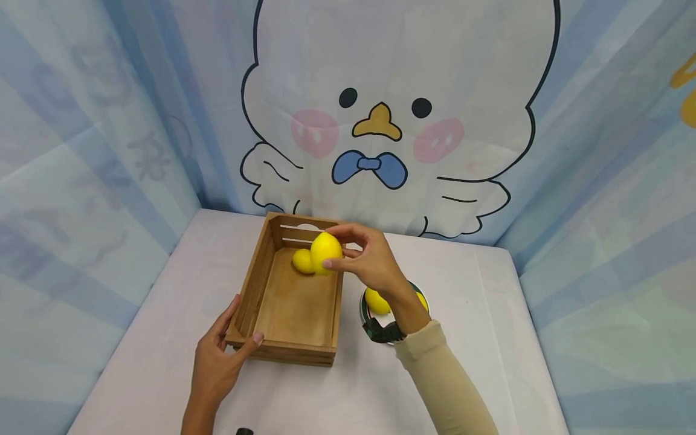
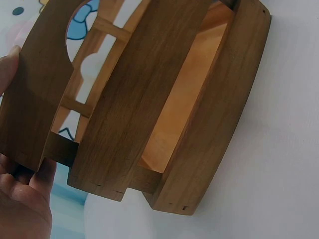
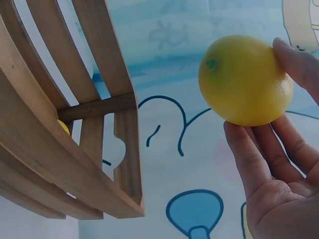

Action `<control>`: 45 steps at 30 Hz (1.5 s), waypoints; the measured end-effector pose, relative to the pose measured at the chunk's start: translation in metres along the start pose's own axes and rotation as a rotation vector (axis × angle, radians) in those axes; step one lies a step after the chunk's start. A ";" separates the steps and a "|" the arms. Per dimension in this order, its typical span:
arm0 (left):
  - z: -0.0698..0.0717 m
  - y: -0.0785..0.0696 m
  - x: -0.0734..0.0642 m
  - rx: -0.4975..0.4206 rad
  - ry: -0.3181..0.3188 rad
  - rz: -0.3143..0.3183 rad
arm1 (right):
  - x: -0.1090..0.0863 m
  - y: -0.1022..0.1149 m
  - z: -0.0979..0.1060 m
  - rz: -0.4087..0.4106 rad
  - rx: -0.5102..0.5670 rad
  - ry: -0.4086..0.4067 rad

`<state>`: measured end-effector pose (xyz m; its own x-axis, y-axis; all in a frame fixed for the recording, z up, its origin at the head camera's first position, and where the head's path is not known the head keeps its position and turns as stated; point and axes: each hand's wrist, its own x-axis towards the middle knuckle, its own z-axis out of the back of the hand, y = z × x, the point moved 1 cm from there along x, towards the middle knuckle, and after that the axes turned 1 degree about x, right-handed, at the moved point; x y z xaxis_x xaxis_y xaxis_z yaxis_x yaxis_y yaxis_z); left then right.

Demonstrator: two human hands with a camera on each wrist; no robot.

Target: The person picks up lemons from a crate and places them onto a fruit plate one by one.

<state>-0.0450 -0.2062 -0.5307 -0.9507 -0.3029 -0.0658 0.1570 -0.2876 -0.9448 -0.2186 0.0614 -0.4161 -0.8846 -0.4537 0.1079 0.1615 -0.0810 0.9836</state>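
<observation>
My right hand (image 1: 375, 260) pinches a yellow lemon (image 1: 326, 254) between thumb and fingers, above the far right part of a slatted wooden crate (image 1: 293, 314). In the right wrist view the lemon (image 3: 244, 82) shows a green stem spot and stands apart from the crate (image 3: 124, 174). A second lemon (image 1: 302, 261) lies on the crate's floor near its far end, partly hidden by the held one. My left hand (image 1: 217, 365) grips the crate's near left corner, thumb over the rim. The left wrist view shows that hand (image 2: 25, 199) at the slatted end.
Right of the crate, partly under my right forearm, stands a round dish (image 1: 362, 311) holding lemons (image 1: 377, 301). A small black object (image 1: 244, 431) shows at the table's (image 1: 467, 338) near edge. Printed curtains (image 1: 380, 199) enclose the back and sides.
</observation>
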 end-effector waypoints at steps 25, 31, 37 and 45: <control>0.000 0.001 0.001 0.006 0.001 -0.015 | -0.027 -0.018 0.019 -0.018 0.079 -0.130; 0.000 0.000 0.001 0.007 0.002 -0.008 | -0.034 -0.023 0.023 -0.055 0.076 -0.171; 0.000 0.000 0.000 0.008 0.004 -0.001 | -0.041 -0.032 0.028 -0.059 0.089 -0.208; 0.000 -0.001 -0.001 0.009 0.003 0.003 | -0.050 -0.041 0.035 -0.071 0.091 -0.262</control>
<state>-0.0446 -0.2061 -0.5298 -0.9512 -0.3006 -0.0694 0.1618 -0.2949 -0.9417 -0.1960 0.1182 -0.4570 -0.9771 -0.2042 0.0604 0.0657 -0.0193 0.9977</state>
